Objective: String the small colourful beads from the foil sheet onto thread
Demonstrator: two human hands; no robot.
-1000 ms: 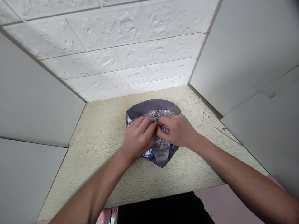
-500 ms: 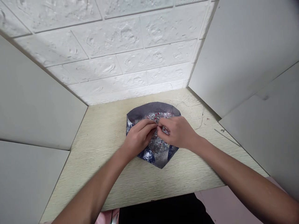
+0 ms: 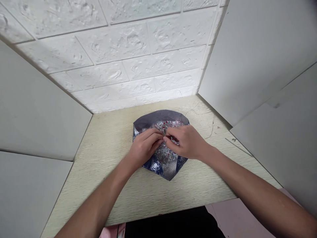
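A folded tray of shiny blue and silver rose-print paper with a dark grey back wall (image 3: pixel 159 119) lies on the table. It holds a layer of small glittering silver and red beads (image 3: pixel 163 153). My left hand (image 3: pixel 145 147) curls over the tray's middle, its fingertips touching my right hand's. My right hand (image 3: pixel 184 142) pinches a small glittery piece over the beads, though the fingers partly hide it. Whether my left fingers hold anything is hidden.
The pale wood-grain table (image 3: pixel 148 195) is walled by a white brick-textured panel (image 3: pixel 138 43) and grey panels at left (image 3: pixel 42 109) and right (image 3: pixel 247 59). A thin wire (image 3: pixel 211 127) and a slim metal strip (image 3: pixel 237 146) lie to the right.
The view has drifted, so the tray sits slightly lower in the frame. My hands have shifted a little over the beads, with their fingertips still together.
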